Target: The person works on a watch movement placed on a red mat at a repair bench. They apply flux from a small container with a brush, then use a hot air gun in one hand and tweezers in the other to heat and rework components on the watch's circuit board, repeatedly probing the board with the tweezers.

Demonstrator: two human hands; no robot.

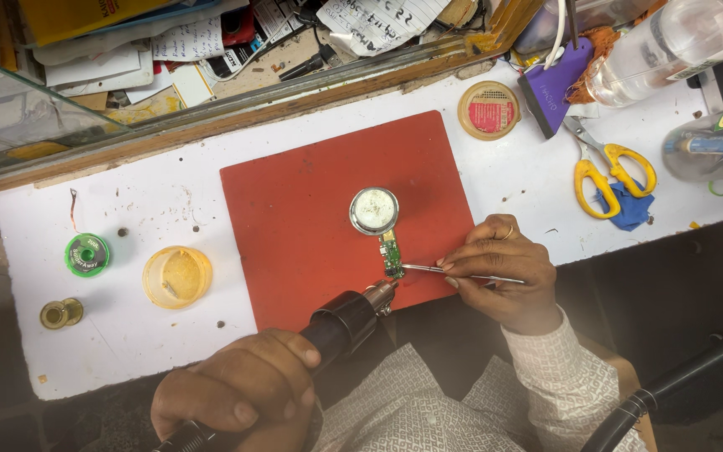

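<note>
My left hand (240,389) grips a black hot-air tool (340,322) whose metal nozzle points up at a small green circuit board (392,254). The board lies on a red mat (311,218), just below a round silver-rimmed disc (374,209). My right hand (499,268) pinches thin metal tweezers (428,269), their tip touching the board's right side.
On the white bench stand a green wire spool (87,254), a small brass ring (60,313), a yellow tub (176,276), a round flux tin (489,110), yellow scissors (608,172), a purple tool (556,88) and clear bottles (671,46). Papers clutter the shelf behind.
</note>
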